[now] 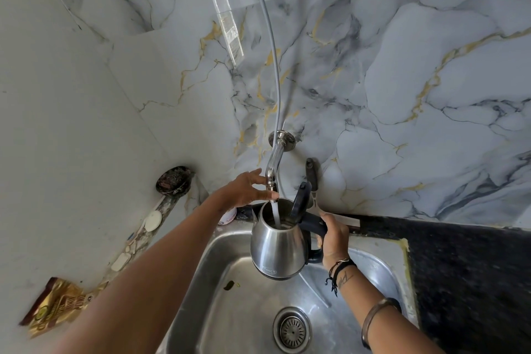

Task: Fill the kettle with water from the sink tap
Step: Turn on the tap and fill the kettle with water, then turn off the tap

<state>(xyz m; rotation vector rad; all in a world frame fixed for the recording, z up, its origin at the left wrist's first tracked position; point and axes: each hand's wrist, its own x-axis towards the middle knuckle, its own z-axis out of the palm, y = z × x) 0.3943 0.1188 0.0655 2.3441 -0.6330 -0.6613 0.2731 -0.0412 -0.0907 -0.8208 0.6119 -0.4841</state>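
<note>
A steel kettle (275,244) with a black handle hangs above the steel sink (227,307), its black lid (300,201) flipped up. My right hand (333,234) grips the kettle's handle. A chrome tap (273,165) comes out of the marble wall, and a stream of water (276,214) runs from its spout into the kettle's open top. My left hand (247,190) is at the tap's spout, fingers touching its end just above the kettle rim.
A round drain strainer (292,329) sits in the sink bottom. A black countertop (471,276) lies to the right. On the left ledge lie a dark round dish (173,180), a toothbrush (138,234), soap pieces and a gold packet (54,306). A grey hose (273,52) hangs down the wall.
</note>
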